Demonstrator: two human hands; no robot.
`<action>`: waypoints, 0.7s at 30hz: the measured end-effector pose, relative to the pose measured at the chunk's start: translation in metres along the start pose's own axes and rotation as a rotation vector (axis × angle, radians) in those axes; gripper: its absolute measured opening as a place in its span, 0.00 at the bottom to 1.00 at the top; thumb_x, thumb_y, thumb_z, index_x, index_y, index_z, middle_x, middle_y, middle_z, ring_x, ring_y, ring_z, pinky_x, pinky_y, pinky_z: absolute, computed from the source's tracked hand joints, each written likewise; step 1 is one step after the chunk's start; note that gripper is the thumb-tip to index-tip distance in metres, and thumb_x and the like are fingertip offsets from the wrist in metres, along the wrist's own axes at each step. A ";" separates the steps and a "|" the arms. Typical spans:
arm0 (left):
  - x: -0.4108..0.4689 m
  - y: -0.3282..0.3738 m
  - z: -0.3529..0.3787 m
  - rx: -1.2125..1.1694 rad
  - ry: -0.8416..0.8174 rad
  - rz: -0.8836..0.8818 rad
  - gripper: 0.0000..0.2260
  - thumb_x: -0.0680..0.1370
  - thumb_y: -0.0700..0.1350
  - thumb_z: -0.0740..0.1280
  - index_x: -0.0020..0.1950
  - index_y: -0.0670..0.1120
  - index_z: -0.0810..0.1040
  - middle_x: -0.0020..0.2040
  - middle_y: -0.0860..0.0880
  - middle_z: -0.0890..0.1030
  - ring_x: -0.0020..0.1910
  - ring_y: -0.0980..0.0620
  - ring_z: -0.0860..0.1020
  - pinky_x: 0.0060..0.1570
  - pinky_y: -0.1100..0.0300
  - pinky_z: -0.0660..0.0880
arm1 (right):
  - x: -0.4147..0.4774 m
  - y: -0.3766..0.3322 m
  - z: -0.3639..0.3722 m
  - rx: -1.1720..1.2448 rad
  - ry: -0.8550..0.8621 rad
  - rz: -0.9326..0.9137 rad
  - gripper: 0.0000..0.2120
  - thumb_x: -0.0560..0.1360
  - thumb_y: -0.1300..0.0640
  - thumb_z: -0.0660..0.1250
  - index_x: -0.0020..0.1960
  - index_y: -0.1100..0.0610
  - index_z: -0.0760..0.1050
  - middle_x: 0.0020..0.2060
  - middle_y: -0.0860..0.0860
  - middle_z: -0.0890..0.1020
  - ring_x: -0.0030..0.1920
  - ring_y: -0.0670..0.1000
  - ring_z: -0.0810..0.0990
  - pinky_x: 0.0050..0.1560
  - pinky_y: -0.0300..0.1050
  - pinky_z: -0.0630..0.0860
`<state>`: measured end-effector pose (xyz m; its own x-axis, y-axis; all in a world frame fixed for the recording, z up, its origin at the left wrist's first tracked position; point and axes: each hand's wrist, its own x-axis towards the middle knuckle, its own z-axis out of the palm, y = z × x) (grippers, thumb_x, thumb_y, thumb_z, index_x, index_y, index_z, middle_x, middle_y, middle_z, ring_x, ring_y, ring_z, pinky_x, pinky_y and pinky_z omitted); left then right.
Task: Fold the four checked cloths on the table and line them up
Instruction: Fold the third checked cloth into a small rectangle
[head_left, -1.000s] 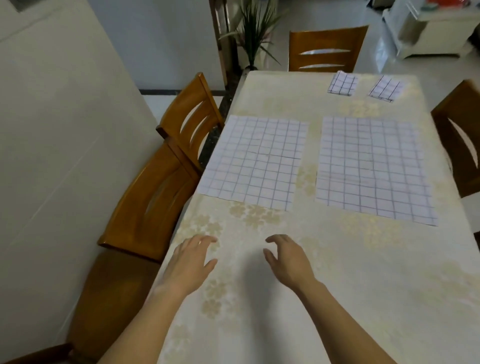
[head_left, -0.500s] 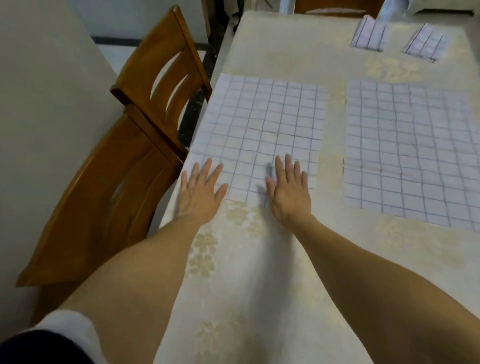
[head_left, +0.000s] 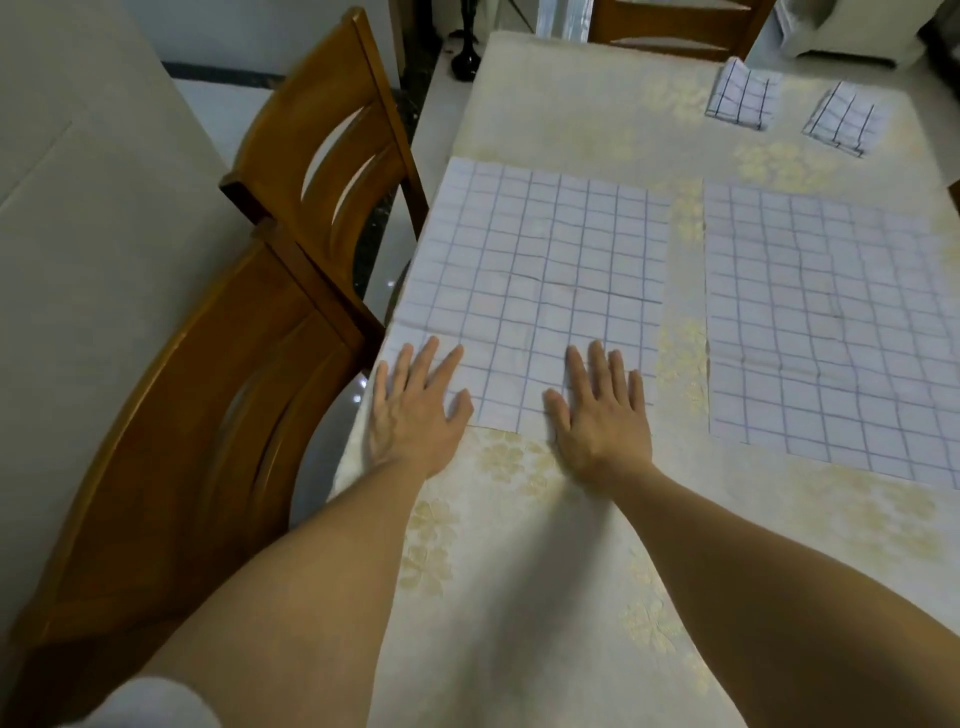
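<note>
So, hands: left hand (head_left: 415, 410) and right hand (head_left: 602, 415) both flat, spread open, gripping nothing
cloth (head_left: 540, 260): near edge under both hands
tip: probably pinch corners evenly, fold away

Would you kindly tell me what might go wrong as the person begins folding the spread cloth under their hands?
1. The left hand and right hand lie flat on the left spread cloth; pressing might drag the tablecloth and wrinkle it.
2. That cloth's left edge reaches the table's edge, so it might slip towards the chair.
3. The right spread cloth lies close beside and might get nudged.
</note>
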<state>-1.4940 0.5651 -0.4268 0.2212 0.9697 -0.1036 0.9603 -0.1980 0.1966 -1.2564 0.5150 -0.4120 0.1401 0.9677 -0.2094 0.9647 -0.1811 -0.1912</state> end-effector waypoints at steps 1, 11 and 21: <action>-0.002 0.001 -0.001 -0.004 -0.007 0.005 0.28 0.83 0.63 0.46 0.83 0.61 0.43 0.83 0.56 0.42 0.82 0.52 0.40 0.80 0.47 0.41 | -0.002 0.000 -0.001 -0.001 -0.016 0.003 0.32 0.81 0.33 0.32 0.80 0.46 0.29 0.79 0.49 0.31 0.78 0.52 0.28 0.79 0.57 0.36; -0.073 -0.012 -0.002 -0.021 -0.079 0.059 0.28 0.84 0.65 0.43 0.82 0.62 0.38 0.83 0.55 0.36 0.81 0.50 0.36 0.80 0.46 0.38 | -0.077 -0.010 0.012 0.032 -0.077 0.021 0.34 0.80 0.31 0.34 0.78 0.45 0.26 0.77 0.48 0.26 0.76 0.51 0.24 0.79 0.57 0.34; -0.164 -0.027 0.011 0.007 -0.057 0.078 0.29 0.83 0.66 0.41 0.82 0.61 0.36 0.82 0.54 0.35 0.81 0.50 0.35 0.80 0.45 0.38 | -0.156 -0.018 0.035 -0.002 -0.076 0.022 0.34 0.80 0.31 0.34 0.78 0.45 0.26 0.77 0.48 0.26 0.76 0.51 0.24 0.79 0.57 0.35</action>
<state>-1.5541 0.4097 -0.4260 0.3044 0.9416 -0.1439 0.9408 -0.2736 0.1999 -1.3033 0.3610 -0.4091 0.1441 0.9473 -0.2861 0.9620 -0.2019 -0.1837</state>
